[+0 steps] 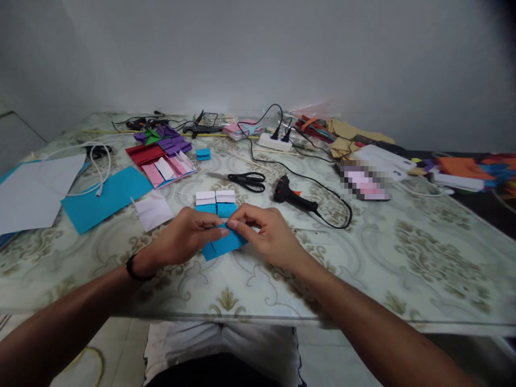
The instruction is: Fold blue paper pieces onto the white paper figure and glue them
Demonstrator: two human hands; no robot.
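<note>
A blue paper piece (223,246) is pinched between both hands above the patterned tablecloth. My left hand (186,232) grips its left side, thumb and fingers pressed together. At its upper right edge my right hand (266,231) closes thumb against forefinger, the fingertips of the two hands nearly touching. Just beyond the fingers lie folded blue and white paper pieces (215,198), side by side. Black scissors (246,180) rest past them, with a black glue gun (294,196) to their right. The fingertips partly hide the paper's upper edge.
White (152,211) and blue sheets (107,198) lie at the left, near a white cable (108,166). Pink folded papers (167,171) sit behind. A power strip (274,142) with black cords stands at the back; paper piles (463,167) are at the right.
</note>
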